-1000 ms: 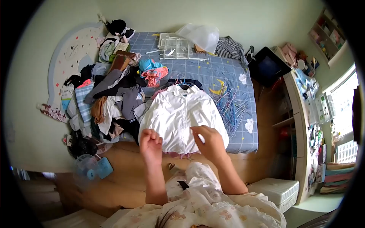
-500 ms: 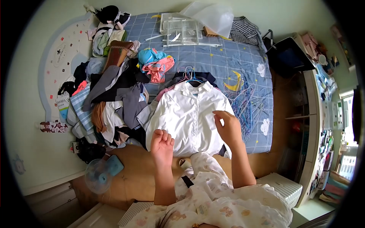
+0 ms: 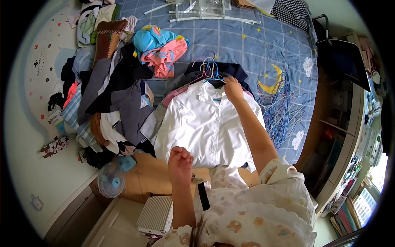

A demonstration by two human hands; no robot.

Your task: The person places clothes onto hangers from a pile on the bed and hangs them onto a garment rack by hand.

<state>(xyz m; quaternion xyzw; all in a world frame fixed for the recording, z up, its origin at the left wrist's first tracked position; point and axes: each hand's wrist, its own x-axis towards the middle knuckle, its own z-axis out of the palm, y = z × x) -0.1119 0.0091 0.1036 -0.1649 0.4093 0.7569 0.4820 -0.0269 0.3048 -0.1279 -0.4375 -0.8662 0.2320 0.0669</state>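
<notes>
A white button-up shirt (image 3: 193, 119) lies front side up at the near edge of the bed, with a blue hanger (image 3: 212, 75) showing at its neck. At the collar's right side is my right hand (image 3: 233, 89), its fingers bent and closed on the shirt's edge beside the hanger; the fingertips are partly hidden. My left hand (image 3: 180, 164) hovers near the shirt's lower left hem, fingers curled in with nothing in them. Beneath the white shirt lie other dark and pink garments (image 3: 175, 96) on hangers, their hooks grouped at the top.
A large heap of clothes (image 3: 119, 99) covers the bed's left side, with a blue and coral garment (image 3: 160, 49) behind it. Tangled hangers (image 3: 282, 111) lie to the right. Clear plastic pieces (image 3: 201, 10) are at the back. A fan (image 3: 111, 180) stands on the floor.
My right hand has moved up and away from the shirt's right side to its collar by the hanger. My left hand stays curled near the hem. The view has shifted toward the shirt.
</notes>
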